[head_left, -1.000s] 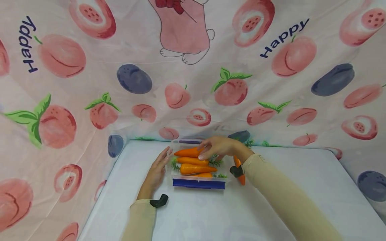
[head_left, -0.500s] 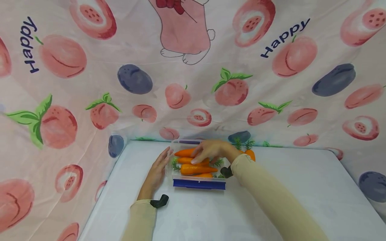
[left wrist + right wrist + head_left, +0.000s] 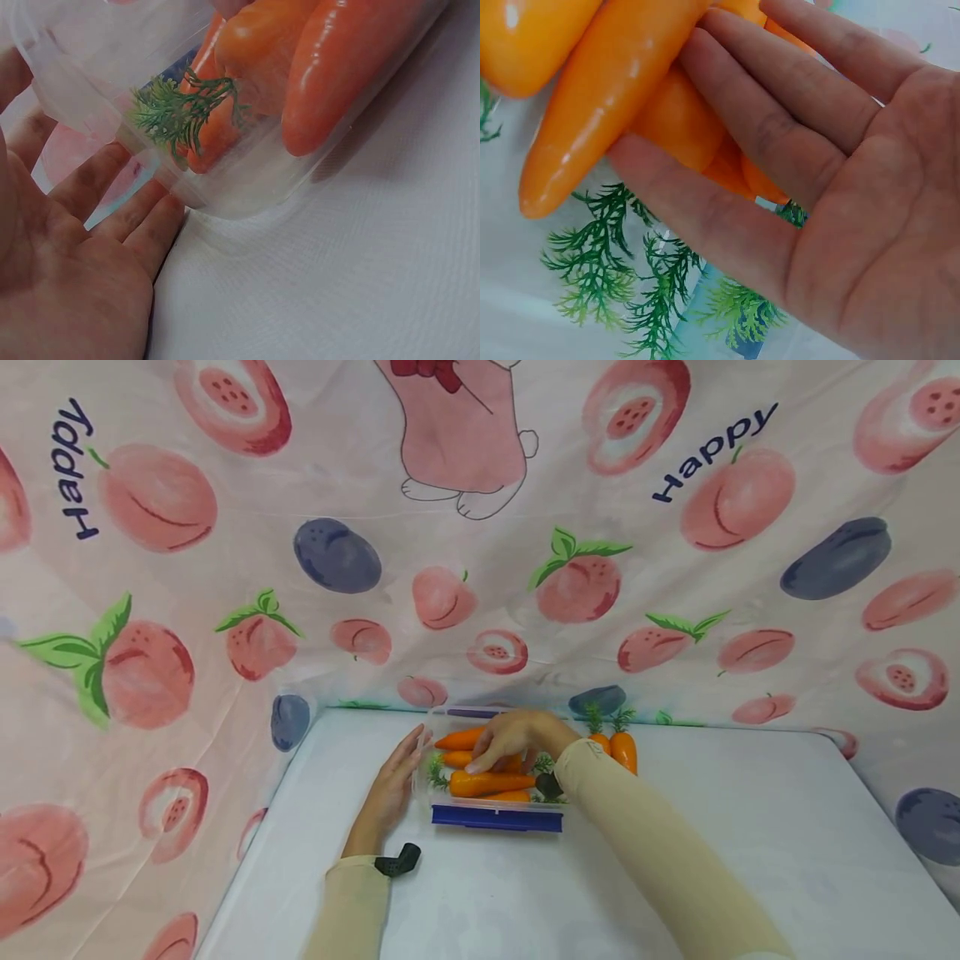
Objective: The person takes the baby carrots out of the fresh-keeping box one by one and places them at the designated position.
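From the head view, the left hand [image 3: 392, 785] lies flat, fingers straight, against the left end of a clear plastic box [image 3: 491, 772] with a blue front edge, which sits on the white desk [image 3: 720, 852] near its back edge. The right hand [image 3: 517, 739] reaches over the box, fingers extended onto the carrots [image 3: 487, 782] inside; four show in the box. Two more carrots [image 3: 617, 747] lie on the desk just right of it. In the left wrist view, the left hand's fingers [image 3: 127, 217] are straight, touching the box wall [image 3: 247, 191], gripping nothing. In the right wrist view, the right hand [image 3: 817, 195] is open, palm visible, fingers [image 3: 727, 142] resting on orange carrots [image 3: 607, 97] with green tops [image 3: 622, 270] below.
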`<state>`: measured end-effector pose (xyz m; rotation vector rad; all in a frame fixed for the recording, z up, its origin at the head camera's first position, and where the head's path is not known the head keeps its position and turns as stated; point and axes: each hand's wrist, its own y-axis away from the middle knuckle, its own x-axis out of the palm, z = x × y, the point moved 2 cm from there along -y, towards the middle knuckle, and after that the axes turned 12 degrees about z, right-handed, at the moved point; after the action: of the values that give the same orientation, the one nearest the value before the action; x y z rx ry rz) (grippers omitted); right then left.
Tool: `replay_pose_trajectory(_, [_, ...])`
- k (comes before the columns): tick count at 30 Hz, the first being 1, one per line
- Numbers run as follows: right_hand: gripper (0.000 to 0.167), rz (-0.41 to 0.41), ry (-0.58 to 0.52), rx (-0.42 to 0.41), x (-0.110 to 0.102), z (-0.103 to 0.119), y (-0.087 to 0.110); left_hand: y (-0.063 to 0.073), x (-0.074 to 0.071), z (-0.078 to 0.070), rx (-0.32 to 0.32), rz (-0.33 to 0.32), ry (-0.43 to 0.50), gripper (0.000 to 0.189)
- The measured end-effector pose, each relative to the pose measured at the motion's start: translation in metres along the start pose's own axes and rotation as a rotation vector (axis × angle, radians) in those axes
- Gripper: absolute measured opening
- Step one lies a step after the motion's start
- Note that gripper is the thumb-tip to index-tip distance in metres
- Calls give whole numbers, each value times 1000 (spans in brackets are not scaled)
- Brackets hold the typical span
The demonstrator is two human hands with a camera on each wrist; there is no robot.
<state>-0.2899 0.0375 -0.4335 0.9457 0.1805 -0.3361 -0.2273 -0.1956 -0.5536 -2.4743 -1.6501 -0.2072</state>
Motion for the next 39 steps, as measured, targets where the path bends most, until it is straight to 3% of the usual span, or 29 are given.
replay_pose_trajectory(11, [67, -4, 56, 57, -2, -1, -5, 0, 1, -1, -1, 6, -10, 52])
replay_pose_trajectory(18, [60, 16, 62, 68, -1, -1, -5, -1, 3, -2, 16, 16, -1, 54])
replay_pose_trajectory(27, [52, 54, -44, 99, 6, 1, -9, 0, 2, -2, 22, 12, -3, 55])
replay_pose_trajectory(33, [57, 58, -38, 121, 7, 6, -11, 0, 2, -2, 21, 15, 2, 55])
replay_pose_trajectory(39, [74, 52, -12, 124, 10, 9, -15, 0, 1, -1, 16, 20, 6, 54])
